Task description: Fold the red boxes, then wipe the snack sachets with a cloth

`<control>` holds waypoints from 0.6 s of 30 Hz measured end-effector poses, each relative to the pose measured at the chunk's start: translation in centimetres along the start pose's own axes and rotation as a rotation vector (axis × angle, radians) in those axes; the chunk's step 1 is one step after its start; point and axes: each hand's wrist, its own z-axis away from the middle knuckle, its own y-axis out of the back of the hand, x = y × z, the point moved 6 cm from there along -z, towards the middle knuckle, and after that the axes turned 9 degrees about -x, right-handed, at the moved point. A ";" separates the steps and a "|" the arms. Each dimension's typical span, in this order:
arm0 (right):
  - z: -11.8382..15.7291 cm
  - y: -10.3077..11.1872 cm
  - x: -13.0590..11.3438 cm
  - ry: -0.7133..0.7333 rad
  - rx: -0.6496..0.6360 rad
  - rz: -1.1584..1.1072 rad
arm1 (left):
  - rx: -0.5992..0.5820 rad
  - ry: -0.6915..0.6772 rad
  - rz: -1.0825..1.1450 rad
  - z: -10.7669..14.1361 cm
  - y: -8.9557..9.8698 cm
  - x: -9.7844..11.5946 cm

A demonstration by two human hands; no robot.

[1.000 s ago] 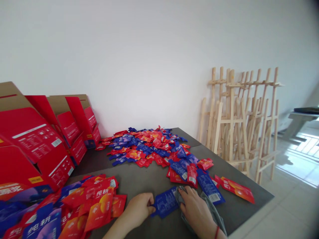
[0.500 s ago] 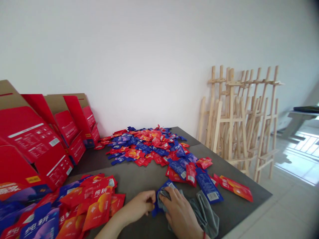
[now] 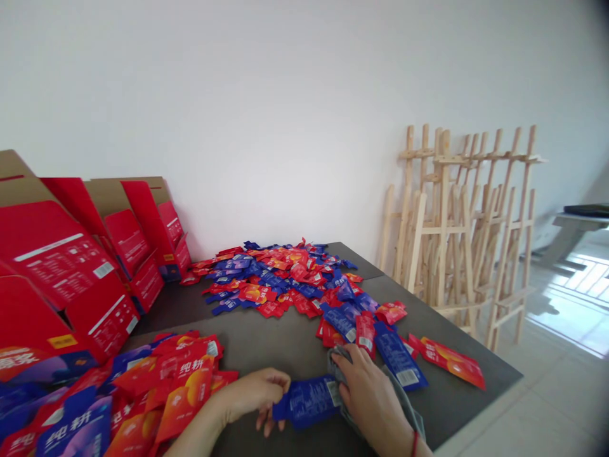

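A blue pouch [image 3: 311,401] lies low over the dark table between my two hands. My left hand [image 3: 259,397] pinches its narrow left end. A grey cloth [image 3: 343,362] is bunched under my right hand [image 3: 364,387], whose fingers grip it against the pouch's right end, beside the barcode label. More of that cloth trails out behind the right wrist. Just beyond the right hand lie another blue pouch [image 3: 399,357] with its barcode up and a red pouch [image 3: 451,363] near the table's edge.
A mixed heap of red and blue pouches [image 3: 285,273] covers the table's far part. Another pile [image 3: 176,393] sits at the near left, beside open red cartons [image 3: 61,260]. Wooden easels [image 3: 445,235] lean by the white wall, past the table's right edge [image 3: 476,343].
My right hand has slid the cloth rightward along the blue pouch, uncovering its printed back. My left hand has shifted slightly left with the pouch's end.
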 end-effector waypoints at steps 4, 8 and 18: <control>0.5 -1.3 -4.4 0.273 -0.114 -0.099 | 0.014 -0.006 -0.047 -0.1 -0.1 -0.1; 0.0 -2.4 -5.4 0.268 -0.121 -0.084 | 0.026 0.022 -0.087 -0.3 0.0 -0.6; 0.5 -2.5 0.9 0.000 -0.001 0.002 | 0.048 0.033 -0.006 -0.3 0.2 -1.0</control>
